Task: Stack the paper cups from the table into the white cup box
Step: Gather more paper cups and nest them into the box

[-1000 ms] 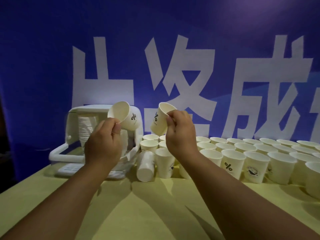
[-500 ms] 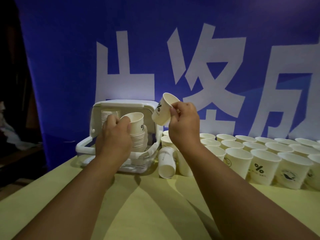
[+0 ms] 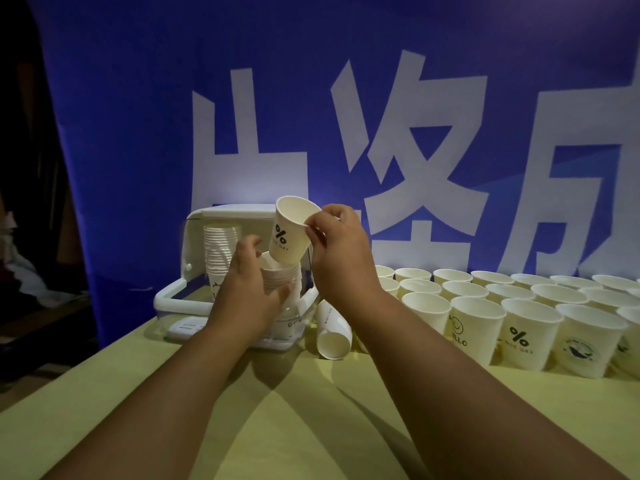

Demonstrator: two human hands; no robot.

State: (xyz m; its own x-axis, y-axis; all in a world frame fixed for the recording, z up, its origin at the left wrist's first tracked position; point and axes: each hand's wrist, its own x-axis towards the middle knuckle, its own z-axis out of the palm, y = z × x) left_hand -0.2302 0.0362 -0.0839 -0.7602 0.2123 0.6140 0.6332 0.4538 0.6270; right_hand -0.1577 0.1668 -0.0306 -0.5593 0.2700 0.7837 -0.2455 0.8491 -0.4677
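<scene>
My left hand (image 3: 247, 289) has just let go of the cup it carried a moment ago; that cup now tops the short stack (image 3: 280, 277) inside the white cup box (image 3: 194, 296), and my fingers sit loosely curled around the stack's side, steadying rather than gripping, though from this angle I can't be sure they touch it. My right hand (image 3: 341, 258) pinches the rim of a "%" cup (image 3: 291, 233), which has come across to hover, tilted, just above that stack. So one more cup is stowed and this one looks next to nest. A taller stack (image 3: 220, 249) stands at the box's back left. A fallen cup (image 3: 332, 329) lies just right of the box, and many upright cups (image 3: 519, 306) wait farther right.
</scene>
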